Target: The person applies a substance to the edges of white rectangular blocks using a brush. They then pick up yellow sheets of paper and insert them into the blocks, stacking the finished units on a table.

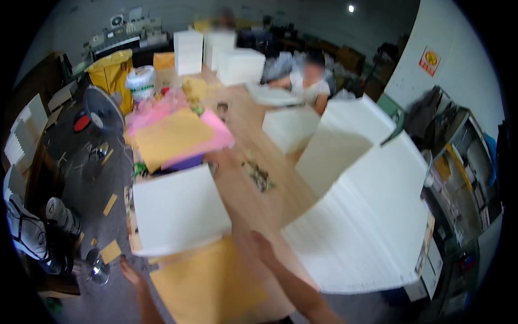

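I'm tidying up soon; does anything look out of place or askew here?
Tan strips lie loose on the floor left of the table, like dropped scraps. Further up the table, a tan sheet sits askew over pink paper, their edges not lining up.

A round fan [102, 112] stands near a yellow bag [111, 73] and white bucket [141, 85].

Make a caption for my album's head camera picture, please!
Left hand and right hand flank flat tan paper, with rectangular white paper beyond, at a long brown wooden table.
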The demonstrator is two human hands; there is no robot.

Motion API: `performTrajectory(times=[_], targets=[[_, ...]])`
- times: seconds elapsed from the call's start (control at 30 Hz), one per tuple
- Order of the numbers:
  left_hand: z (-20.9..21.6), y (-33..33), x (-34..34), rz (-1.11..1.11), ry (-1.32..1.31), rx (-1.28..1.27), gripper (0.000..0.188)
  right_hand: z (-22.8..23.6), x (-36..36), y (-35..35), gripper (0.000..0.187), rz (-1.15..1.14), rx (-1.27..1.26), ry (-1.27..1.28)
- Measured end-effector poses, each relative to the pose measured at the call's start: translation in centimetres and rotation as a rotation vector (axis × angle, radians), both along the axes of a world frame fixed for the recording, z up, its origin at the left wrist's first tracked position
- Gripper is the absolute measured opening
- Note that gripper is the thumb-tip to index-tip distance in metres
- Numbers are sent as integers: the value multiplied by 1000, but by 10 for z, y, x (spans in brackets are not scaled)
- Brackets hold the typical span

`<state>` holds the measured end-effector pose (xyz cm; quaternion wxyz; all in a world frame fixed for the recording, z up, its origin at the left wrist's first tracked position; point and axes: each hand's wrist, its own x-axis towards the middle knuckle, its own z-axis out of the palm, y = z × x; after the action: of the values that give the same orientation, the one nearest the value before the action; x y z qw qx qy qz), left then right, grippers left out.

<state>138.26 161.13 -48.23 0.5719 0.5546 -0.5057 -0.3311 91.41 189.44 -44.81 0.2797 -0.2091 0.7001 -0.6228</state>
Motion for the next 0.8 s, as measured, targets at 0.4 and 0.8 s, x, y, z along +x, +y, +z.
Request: performTrajectory(times=[0.4, 0.8], targets=[[68, 318, -97, -874, -1074, -324, 61, 41, 171, 369, 31, -514, 346, -129], [221, 300, -243, -1064, -416, -432, 62, 102, 93, 442, 29, -750, -2, -19]])
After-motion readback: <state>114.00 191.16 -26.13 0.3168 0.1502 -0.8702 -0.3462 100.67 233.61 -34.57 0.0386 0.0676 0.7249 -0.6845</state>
